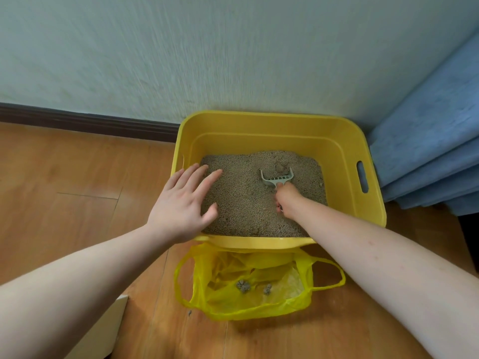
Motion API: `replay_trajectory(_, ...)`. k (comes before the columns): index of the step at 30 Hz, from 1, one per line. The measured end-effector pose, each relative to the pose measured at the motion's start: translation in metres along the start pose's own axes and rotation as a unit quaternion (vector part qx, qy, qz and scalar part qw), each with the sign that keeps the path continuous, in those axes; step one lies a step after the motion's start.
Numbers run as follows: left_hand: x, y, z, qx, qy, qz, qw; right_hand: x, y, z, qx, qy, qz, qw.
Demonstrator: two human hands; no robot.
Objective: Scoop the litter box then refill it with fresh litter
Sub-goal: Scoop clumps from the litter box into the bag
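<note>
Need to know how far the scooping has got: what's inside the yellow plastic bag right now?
The yellow plastic bag lies open on the floor, and two small grey clumps show inside it. Crumpled folds hide the rest of its bottom.

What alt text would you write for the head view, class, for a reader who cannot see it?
A right hand holds a scoop in the litter of a yellow box, while the left hand hovers open at the box's left rim. A yellow bag with a few clumps lies open on the wood floor in front.
</note>
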State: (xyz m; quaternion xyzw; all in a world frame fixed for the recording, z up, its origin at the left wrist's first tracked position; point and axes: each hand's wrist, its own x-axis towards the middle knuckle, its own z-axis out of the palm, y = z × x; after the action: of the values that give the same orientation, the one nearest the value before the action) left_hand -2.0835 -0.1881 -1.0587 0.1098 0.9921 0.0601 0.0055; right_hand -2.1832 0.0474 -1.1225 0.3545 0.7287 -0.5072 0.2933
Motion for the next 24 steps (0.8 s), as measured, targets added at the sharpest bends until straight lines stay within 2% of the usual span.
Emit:
replay_trajectory(5, 0.0, 0.001, -0.001, -0.001, -0.004, 0.001, 1.0, -0.003, 0.001, -0.009, -0.02, 0.001, -0.028, 0.999)
replay_trajectory(11, 0.0, 0.0, -0.001, -0.003, -0.01, 0.001, 1.0, -0.031, 0.009, -0.021, -0.004, -0.04, -0.039, 0.998)
replay_trajectory(15, 0.0, -0.001, -0.001, -0.001, -0.013, 0.005, 1.0, -0.055, 0.012, -0.037, 0.0, -0.053, -0.097, 0.994)
replay_trajectory(24, 0.001, 0.0, -0.001, 0.0, -0.011, 0.002, 1.0, -0.063, 0.017, -0.061, -0.076, -0.027, -0.183, 0.98)
